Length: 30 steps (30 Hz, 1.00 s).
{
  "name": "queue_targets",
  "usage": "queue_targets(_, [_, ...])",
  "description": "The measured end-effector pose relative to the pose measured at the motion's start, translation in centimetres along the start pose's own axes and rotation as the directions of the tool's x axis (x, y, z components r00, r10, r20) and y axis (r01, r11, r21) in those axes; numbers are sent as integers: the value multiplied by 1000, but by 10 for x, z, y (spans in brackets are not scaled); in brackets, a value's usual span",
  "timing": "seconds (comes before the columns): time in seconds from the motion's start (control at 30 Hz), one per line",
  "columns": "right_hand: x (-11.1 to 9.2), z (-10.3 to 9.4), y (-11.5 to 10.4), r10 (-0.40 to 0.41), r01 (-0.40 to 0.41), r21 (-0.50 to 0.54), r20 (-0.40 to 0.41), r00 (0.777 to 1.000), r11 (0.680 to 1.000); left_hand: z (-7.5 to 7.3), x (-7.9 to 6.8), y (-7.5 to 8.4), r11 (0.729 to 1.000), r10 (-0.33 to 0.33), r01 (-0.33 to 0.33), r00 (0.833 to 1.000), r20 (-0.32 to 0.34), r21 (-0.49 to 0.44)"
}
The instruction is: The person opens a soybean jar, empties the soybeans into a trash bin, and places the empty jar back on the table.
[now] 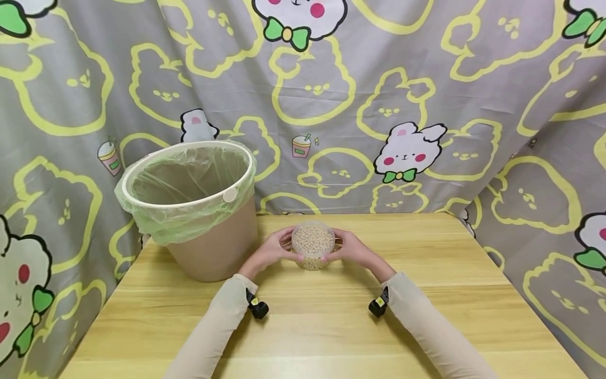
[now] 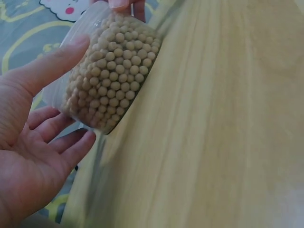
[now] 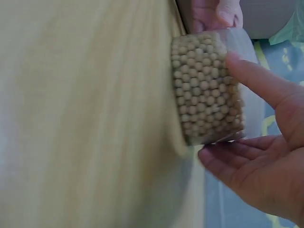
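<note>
A clear, round plastic jar (image 1: pixel 312 246) full of small beige balls stands upright between my two hands. In the head view my left hand (image 1: pixel 274 249) holds it from the left and my right hand (image 1: pixel 352 248) from the right. The left wrist view shows my left thumb (image 2: pixel 71 50) against the upper side of the jar (image 2: pixel 114 71), with the fingers around the far side. My right thumb (image 3: pixel 251 73) presses the jar (image 3: pixel 206 90) likewise in the right wrist view. Whether its base touches the table, I cannot tell.
A brownish bin (image 1: pixel 218 245) with a cream rim and a green plastic liner (image 1: pixel 184 223) stands at the table's back left. The wooden table (image 1: pixel 312 337) meets a grey curtain (image 1: pixel 331 173) with cartoon animals behind and at the sides.
</note>
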State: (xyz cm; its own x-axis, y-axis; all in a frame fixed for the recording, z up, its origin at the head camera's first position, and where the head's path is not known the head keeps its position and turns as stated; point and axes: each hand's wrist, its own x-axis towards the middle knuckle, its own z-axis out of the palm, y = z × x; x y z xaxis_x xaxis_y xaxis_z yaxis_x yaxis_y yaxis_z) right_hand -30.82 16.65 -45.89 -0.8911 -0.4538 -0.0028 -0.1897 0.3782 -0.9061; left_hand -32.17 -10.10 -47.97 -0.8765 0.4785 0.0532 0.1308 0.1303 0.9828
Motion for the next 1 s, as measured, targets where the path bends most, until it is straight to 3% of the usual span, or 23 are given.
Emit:
queue_targets(0.1, [1,0,-11,25,-24,-109,4,1000,994,2,4,4,998,-2,-1,999,48,55])
queue_targets(0.2, [4,3,-24,10,-12,-239,-11,1000,971,4,10,7,996,-27,23,998,49,82])
queue_targets(0.37, [8,15,-39,-40,10,-465,-56,998,885,9,16,4,994,-65,61,997,34,91])
queue_targets(0.5, [10,26,-42,-52,-4,-586,-79,995,810,11,18,-2,996,-62,59,997,43,74])
queue_targets(0.7, [18,39,-42,-75,-32,-670,-131,989,741,10,20,-7,992,-48,42,998,49,120])
queue_targets(0.9, [22,41,-37,-169,-14,-711,-186,968,703,8,23,-11,982,-24,21,1000,15,187])
queue_targets(1.0, [23,40,-35,-207,17,-715,-180,962,699,8,24,-13,975,-15,13,1000,8,223])
